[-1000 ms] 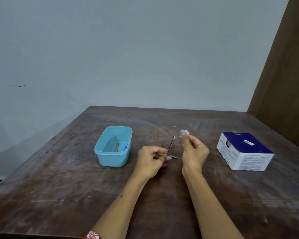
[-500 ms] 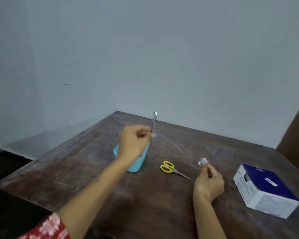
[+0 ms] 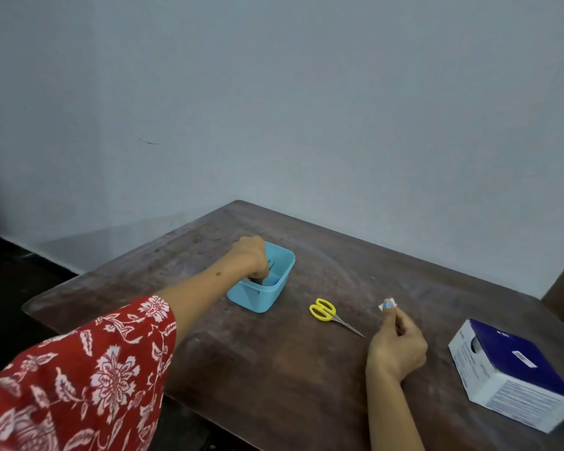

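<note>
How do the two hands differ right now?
The left hand is down inside the blue tub; the right hand is out over the table, near the scissors. The left hand's fingers curl downward round a thin metal tool; the right hand's point upward, pinching a white scrap. Both hold something small.

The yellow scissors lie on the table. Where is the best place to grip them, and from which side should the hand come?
Grip the yellow handle loops of the scissors, coming from above on the container side. They lie flat and closed, loops toward the blue container, the thin pointed blades toward the right hand, so the loops are probably the safest, widest hold.
</note>
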The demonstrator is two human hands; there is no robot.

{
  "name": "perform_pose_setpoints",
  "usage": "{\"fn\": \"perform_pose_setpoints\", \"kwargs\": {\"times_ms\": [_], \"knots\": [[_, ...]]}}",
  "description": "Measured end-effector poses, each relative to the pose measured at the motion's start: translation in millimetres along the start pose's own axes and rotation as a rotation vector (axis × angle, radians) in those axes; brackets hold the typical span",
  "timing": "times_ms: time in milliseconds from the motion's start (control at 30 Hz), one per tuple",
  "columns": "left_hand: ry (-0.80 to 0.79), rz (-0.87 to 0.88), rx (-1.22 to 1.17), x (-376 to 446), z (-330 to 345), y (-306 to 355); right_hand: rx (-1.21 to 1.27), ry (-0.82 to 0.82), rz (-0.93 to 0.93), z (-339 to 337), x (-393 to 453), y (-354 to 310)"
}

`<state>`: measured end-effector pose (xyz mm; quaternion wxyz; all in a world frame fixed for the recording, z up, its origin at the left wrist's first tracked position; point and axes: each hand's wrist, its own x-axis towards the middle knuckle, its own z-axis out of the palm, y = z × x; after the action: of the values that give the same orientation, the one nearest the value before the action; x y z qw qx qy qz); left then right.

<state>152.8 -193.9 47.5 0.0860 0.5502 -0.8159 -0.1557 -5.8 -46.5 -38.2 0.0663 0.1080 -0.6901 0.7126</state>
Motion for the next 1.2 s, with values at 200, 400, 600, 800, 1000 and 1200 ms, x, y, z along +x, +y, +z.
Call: {"fn": "perform_pose_setpoints", "kwargs": {"times_ms": [200,400,600,800,1000,1200], "knots": [[-0.021,0.038,0.062,3.0,0.2,5.3,0.015,0.001,0.001,0.0,-0.1,-0.1],[0.332,0.248,0.073,-10.7,-14.9,22.3,0.012,0.019,-0.003,1.9,-0.3,0.1],[0.271,0.738,0.088,-37.5,14.8,54.7,0.099,0.035,0.033,2.0,-2.4,-2.8],[0.049,0.878,0.265,-36.2,79.5,53.0,0.163,-0.013,0.128,2.9,-1.8,-3.7],[0.077,0.820,0.207,-24.2,94.4,52.5,0.229,-0.010,0.181,7.0,4.4,-4.3],[0.212,0.755,0.161,-19.7,97.4,60.2,0.252,0.101,0.216,13.9,13.4,-0.8]]}}
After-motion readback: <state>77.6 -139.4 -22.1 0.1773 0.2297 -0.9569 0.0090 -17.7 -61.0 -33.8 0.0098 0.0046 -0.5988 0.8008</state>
